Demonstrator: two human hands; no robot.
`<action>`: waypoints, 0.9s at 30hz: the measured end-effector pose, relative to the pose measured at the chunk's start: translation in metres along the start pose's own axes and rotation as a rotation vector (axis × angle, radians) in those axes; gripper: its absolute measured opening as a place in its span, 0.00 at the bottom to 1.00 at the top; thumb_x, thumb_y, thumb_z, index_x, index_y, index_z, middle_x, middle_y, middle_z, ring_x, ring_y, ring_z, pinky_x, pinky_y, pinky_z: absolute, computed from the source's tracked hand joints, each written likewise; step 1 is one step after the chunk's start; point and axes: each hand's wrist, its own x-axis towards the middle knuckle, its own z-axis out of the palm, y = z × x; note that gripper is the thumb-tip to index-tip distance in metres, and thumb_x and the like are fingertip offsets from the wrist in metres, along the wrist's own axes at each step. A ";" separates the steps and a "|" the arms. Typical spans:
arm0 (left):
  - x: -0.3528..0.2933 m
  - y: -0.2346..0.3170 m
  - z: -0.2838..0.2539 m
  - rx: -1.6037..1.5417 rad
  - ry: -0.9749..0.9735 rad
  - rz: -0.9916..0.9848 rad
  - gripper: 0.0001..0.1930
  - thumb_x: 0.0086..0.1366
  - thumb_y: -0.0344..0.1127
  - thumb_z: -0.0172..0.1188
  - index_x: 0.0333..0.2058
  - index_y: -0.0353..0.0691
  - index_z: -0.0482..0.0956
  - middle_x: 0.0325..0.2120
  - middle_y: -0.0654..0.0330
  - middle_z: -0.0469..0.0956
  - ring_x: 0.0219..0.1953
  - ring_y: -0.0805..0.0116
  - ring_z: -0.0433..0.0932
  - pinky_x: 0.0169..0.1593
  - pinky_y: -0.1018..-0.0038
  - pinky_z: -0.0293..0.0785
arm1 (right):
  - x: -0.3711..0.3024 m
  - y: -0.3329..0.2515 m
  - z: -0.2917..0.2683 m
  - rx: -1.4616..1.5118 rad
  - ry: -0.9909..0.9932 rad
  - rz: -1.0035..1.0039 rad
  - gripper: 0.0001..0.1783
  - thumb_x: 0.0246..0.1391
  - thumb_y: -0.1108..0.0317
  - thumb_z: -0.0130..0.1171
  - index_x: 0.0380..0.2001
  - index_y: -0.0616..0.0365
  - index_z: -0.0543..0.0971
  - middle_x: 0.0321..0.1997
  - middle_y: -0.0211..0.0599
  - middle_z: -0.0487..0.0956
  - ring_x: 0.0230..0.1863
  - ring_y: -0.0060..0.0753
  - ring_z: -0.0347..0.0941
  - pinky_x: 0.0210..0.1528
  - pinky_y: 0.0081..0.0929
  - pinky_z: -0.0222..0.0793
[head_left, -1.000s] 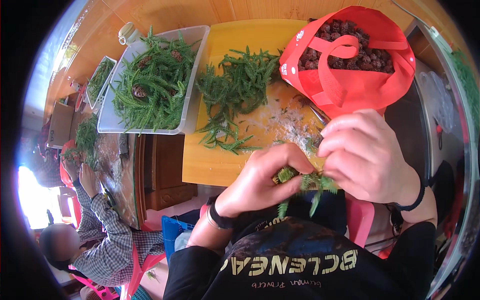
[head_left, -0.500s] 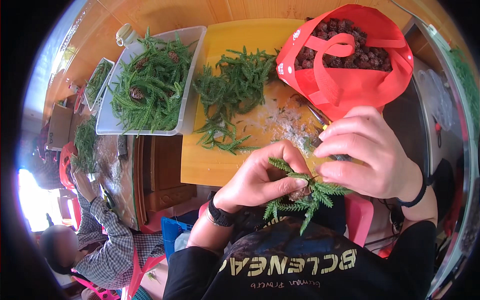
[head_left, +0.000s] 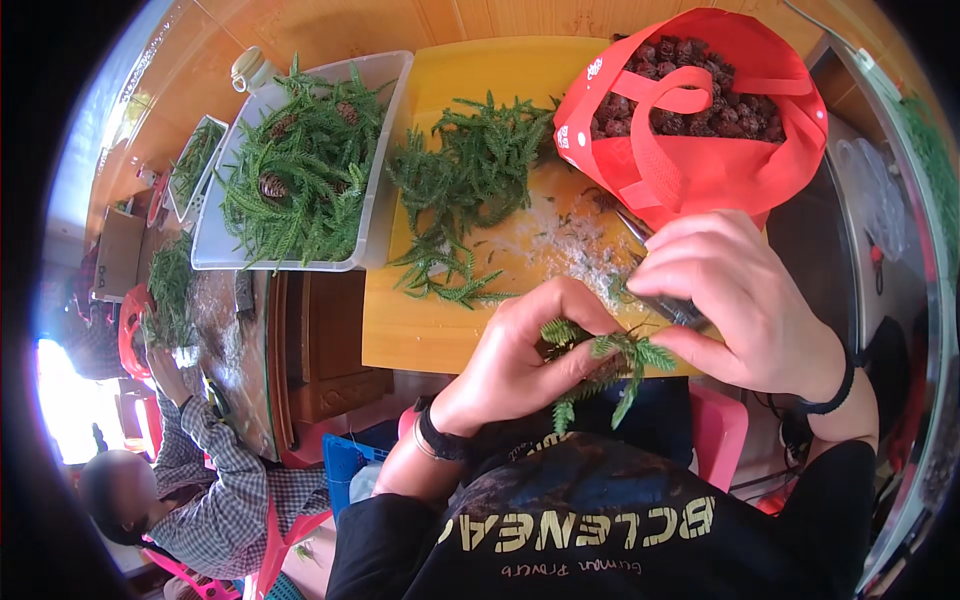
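My left hand is closed in a pinch on a green artificial pine sprig, held over the near edge of the yellow table. A brownish pine cone shows only in part among its needles, behind my thumb. My right hand hovers just to the right, thumb and fingers apart, with the thumb close to the sprig's stem end. Behind its fingers lies a dark object whose kind I cannot make out. Loose green sprigs are heaped on the table beyond my hands.
A clear plastic bin of sprigs with pine cones stands at the left. At the far right a red bag holds many brown cones. White crumbs litter the yellow table. Another person works at a table on the left.
The sprig has turned in my left hand and its cone is now more hidden. My right thumb has lowered and spread away from the fingers, near the stem end.
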 end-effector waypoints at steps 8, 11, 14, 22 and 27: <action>-0.005 0.000 -0.001 -0.463 -0.109 -0.187 0.06 0.60 0.23 0.56 0.34 0.34 0.68 0.32 0.62 0.73 0.34 0.77 0.73 0.36 0.80 0.71 | 0.002 -0.002 -0.001 -0.133 0.047 -0.258 0.09 0.36 0.69 0.63 0.24 0.54 0.73 0.30 0.29 0.72 0.39 0.32 0.71 0.43 0.33 0.62; -0.001 0.000 -0.001 -0.213 -0.072 -0.114 0.08 0.55 0.21 0.59 0.31 0.35 0.69 0.31 0.57 0.74 0.33 0.70 0.75 0.36 0.76 0.71 | 0.002 -0.004 -0.002 -0.137 0.005 -0.189 0.11 0.35 0.70 0.65 0.24 0.55 0.74 0.30 0.28 0.75 0.40 0.36 0.72 0.43 0.38 0.62; 0.005 0.007 0.007 0.533 0.022 0.325 0.13 0.45 0.17 0.61 0.29 0.36 0.71 0.31 0.52 0.76 0.32 0.57 0.77 0.35 0.71 0.73 | 0.002 -0.002 -0.001 -0.125 -0.011 -0.026 0.10 0.36 0.74 0.64 0.24 0.56 0.73 0.29 0.29 0.75 0.41 0.36 0.72 0.43 0.36 0.62; -0.005 -0.002 0.002 0.344 0.079 0.175 0.13 0.48 0.16 0.58 0.32 0.36 0.70 0.32 0.52 0.75 0.32 0.61 0.76 0.36 0.71 0.73 | -0.014 0.016 0.005 0.495 0.041 0.387 0.15 0.41 0.76 0.60 0.36 0.61 0.72 0.33 0.38 0.75 0.44 0.38 0.72 0.50 0.32 0.65; -0.008 0.001 0.007 -0.402 0.164 -0.337 0.09 0.59 0.22 0.53 0.38 0.35 0.66 0.36 0.58 0.72 0.37 0.73 0.73 0.41 0.77 0.70 | -0.063 0.072 0.038 0.105 -0.071 0.557 0.20 0.45 0.68 0.61 0.42 0.61 0.69 0.39 0.44 0.75 0.46 0.40 0.72 0.48 0.30 0.66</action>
